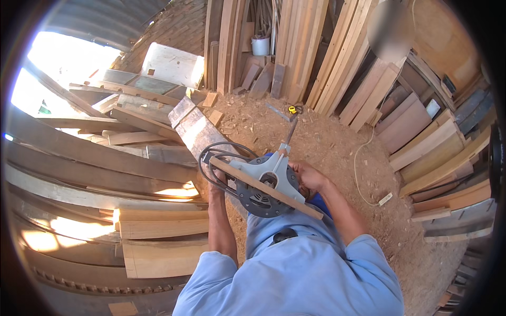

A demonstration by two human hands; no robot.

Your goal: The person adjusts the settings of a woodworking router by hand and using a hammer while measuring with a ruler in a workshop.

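In front of my body I hold a corded power tool (pixel 261 184) with a round black plate and a grey bracket; its exact kind is unclear. A narrow wooden strip (pixel 269 187) lies slantwise across it, and a thin rod (pixel 291 131) sticks out at its far end. My left hand (pixel 212 176) is closed at the left end, by the strip and the looped black cable (pixel 232 145); the cable partly covers it. On the right side, my right hand (pixel 310 176) grips the tool, with some fingers hidden behind it. Beyond my left hand a worn board (pixel 192 126) slopes away.
Stacked planks (pixel 95 163) fill the left side. More boards (pixel 300 47) lean upright at the back, near a white bucket (pixel 260 46). On the shavings-strewn floor (pixel 337 142) lie a yellow tape measure (pixel 292 110) and a cord with a pale socket block (pixel 385 199). Timber lines the right.
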